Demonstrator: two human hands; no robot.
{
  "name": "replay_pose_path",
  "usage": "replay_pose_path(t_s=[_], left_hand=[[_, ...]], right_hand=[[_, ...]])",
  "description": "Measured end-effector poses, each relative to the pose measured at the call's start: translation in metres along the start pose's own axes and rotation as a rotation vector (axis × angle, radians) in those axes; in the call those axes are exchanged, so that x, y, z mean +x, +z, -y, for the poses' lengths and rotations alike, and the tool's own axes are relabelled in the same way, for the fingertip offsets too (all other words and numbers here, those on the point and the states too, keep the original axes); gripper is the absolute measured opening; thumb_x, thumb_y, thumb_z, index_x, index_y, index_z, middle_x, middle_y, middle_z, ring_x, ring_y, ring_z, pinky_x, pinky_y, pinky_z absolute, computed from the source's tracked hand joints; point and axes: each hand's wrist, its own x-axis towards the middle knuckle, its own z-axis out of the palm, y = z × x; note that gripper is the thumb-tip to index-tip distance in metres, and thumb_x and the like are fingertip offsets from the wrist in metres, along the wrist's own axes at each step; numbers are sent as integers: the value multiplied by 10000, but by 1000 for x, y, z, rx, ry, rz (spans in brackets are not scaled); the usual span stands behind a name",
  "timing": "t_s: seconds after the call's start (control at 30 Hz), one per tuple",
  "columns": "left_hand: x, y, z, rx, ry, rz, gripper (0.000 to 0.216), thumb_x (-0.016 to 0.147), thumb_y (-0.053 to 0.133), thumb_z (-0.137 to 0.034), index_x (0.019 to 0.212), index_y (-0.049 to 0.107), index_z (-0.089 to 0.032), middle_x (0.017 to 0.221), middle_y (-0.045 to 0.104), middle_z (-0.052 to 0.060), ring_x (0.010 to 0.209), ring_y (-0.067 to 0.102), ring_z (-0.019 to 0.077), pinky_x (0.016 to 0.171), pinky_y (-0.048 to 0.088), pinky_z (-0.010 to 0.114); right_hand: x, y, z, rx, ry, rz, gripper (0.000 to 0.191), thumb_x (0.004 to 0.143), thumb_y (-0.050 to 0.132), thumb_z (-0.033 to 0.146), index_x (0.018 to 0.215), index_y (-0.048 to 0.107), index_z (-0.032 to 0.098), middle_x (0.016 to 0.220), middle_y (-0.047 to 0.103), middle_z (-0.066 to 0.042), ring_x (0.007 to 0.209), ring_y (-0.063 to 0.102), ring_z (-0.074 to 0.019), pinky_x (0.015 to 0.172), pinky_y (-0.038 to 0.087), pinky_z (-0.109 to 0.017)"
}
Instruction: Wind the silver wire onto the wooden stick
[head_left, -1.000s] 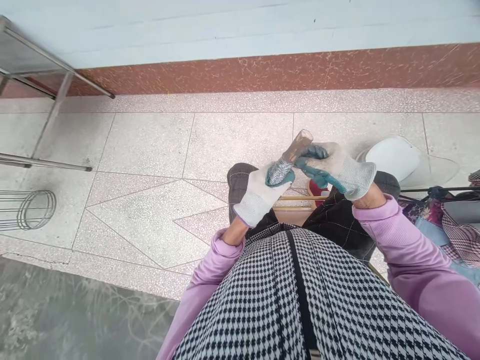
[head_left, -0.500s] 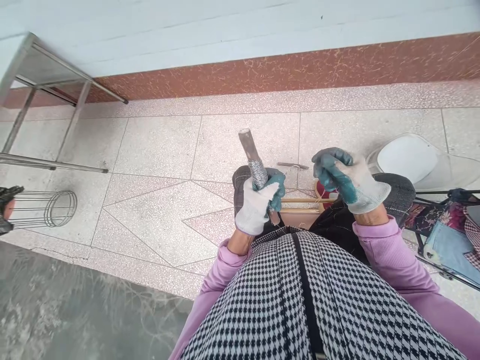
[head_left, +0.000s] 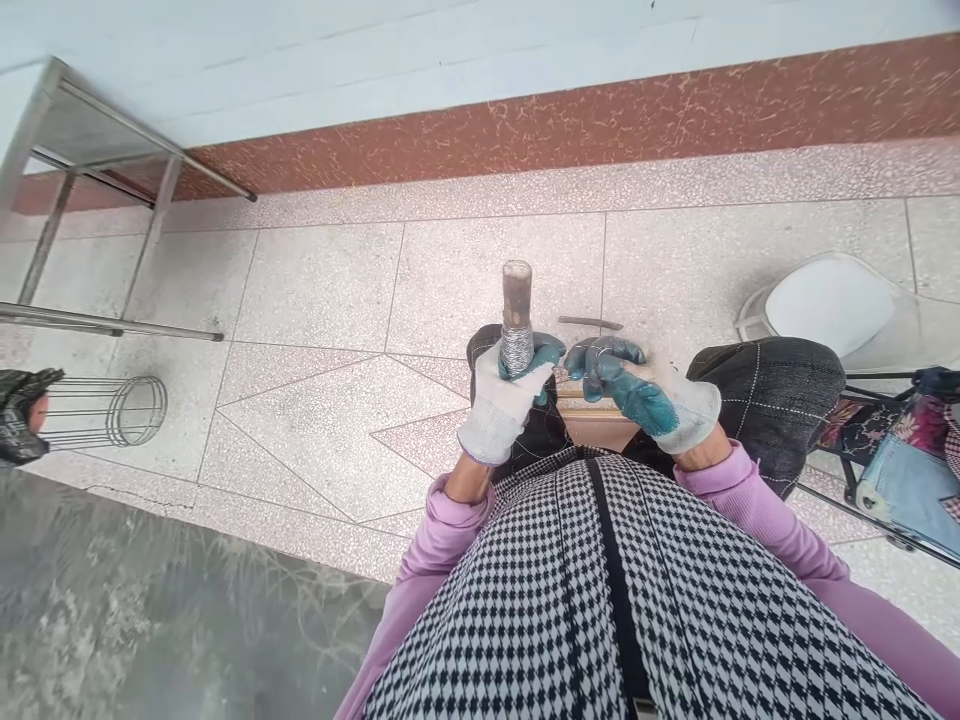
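A short round wooden stick (head_left: 517, 288) stands nearly upright in front of my lap, a band of silvery wire (head_left: 517, 350) wound around its middle. My left hand (head_left: 504, 398), in a white glove with a blue-green coated palm, is closed around it just below the winding. My right hand (head_left: 641, 388), gloved the same way, is right of the stick, its fingers curled and pinched together close to the left fingertips. Whatever lies in that pinch is too small or hidden to make out.
A thin dark stick (head_left: 591, 322) lies on the tiled floor beyond my hands. At right are a white-topped container (head_left: 829, 300) and a folding seat with patchwork cloth (head_left: 911, 460). A metal-legged table (head_left: 165, 200) and a wire cylinder (head_left: 139, 410) stand at left.
My right hand has moved left and slightly down, close to my left hand. The wire-wound stick has turned more upright in my left hand.
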Motion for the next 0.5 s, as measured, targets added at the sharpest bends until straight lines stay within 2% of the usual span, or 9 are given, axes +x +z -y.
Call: replay_pose_path(t_s=[0.07,0.13,0.2,0.27,0.33,0.4,0.5], left_hand=[[3,-3,4,-82,-107,42,242,757,829,-309,794,631,-174,625,597,-14,422,489,72,387,383,193],[6,-4,7,-202,-163,71,291,735,842,-320,777,588,-184,591,554,-26,387,459,71,346,340,194],[11,-8,8,-321,-165,90,359,711,865,-339,754,538,-196,589,535,-31,372,431,68,320,309,193],[19,-21,6,-407,-135,118,450,704,889,-364,721,469,-205,580,493,-49,360,378,51,306,273,182],[30,-47,3,-458,-81,132,527,715,907,-361,692,406,-202,568,433,-69,359,320,30,308,252,166],[40,-85,2,-545,-52,67,573,738,902,-302,700,339,-201,549,367,-94,358,255,18,317,228,153],[53,-149,8,-667,-165,-100,473,965,735,-228,751,314,-199,520,214,-124,346,147,19,353,191,139]], right_hand=[[-2,-5,-3,103,14,17,405,723,923,499,780,657,199,790,625,-47,732,601,-158,703,593,-311],[-6,-8,0,209,2,25,450,773,896,533,742,600,196,733,572,-35,711,578,-148,676,575,-296],[-11,-11,6,295,-39,26,493,826,857,543,716,537,185,671,503,-17,651,528,-129,601,520,-266],[-16,-18,15,329,-88,-11,496,859,840,515,706,513,175,599,400,8,597,475,-108,555,450,-231],[-20,-31,23,370,-146,-111,505,825,887,429,684,483,161,572,325,26,580,438,-85,563,426,-211],[-25,-49,31,452,-199,-220,573,734,953,359,658,423,156,544,240,46,552,360,-68,541,401,-195],[-32,-80,38,562,-265,-311,596,637,998,326,680,424,175,519,80,88,514,169,-52,448,247,-159]])
